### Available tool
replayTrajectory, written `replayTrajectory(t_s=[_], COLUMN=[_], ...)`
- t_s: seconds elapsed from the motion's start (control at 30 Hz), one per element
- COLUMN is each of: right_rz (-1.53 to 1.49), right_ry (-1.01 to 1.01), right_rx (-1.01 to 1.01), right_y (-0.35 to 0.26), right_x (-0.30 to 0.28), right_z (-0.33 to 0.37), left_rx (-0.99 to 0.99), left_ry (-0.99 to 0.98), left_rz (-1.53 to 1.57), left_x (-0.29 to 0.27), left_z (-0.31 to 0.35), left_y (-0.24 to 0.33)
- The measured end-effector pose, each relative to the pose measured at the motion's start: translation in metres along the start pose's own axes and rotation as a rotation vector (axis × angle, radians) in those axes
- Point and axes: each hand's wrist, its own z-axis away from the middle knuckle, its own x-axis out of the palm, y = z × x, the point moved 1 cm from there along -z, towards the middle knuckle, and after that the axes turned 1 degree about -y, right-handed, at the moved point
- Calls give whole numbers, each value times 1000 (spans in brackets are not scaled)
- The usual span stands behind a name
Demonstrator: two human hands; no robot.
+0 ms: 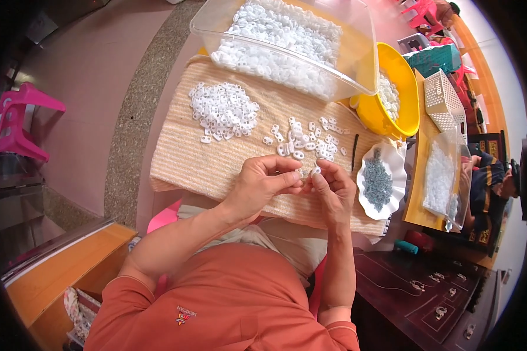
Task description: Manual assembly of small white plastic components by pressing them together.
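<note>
My left hand [262, 180] is closed in a pinch near the table's front edge, with a tiny pale piece at its fingertips, too small to name. Just beside it, almost touching, my right hand [335, 186] pinches a small white plastic piece [317, 170] with holes between thumb and fingers. Beyond both hands lies a loose group of similar white pieces [298, 140], some single and some side by side. Farther left is a larger heap of white two-holed pieces [223, 110]. A white scalloped dish [366, 206] of small grey-blue parts [378, 182] stands right of my right hand.
A striped cloth [184, 155] covers the table. At the back stands a big clear bin [357, 76] of white pieces, beside a yellow basin [413, 111]. A thin black stick [355, 152] lies near the dish. Farther right are a clear tub [465, 175], a white basket [445, 102] and another person [489, 181].
</note>
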Motion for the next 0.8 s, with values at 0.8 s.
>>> replayTrajectory(t_s=[0.8], right_rz=[-151], right_ry=[-102], right_rx=[35], right_y=[-2], right_x=[2], right_z=[4], left_rx=[-43], left_ry=[0], left_rz=[-51], left_x=[-1], left_z=[-2], left_y=[-4])
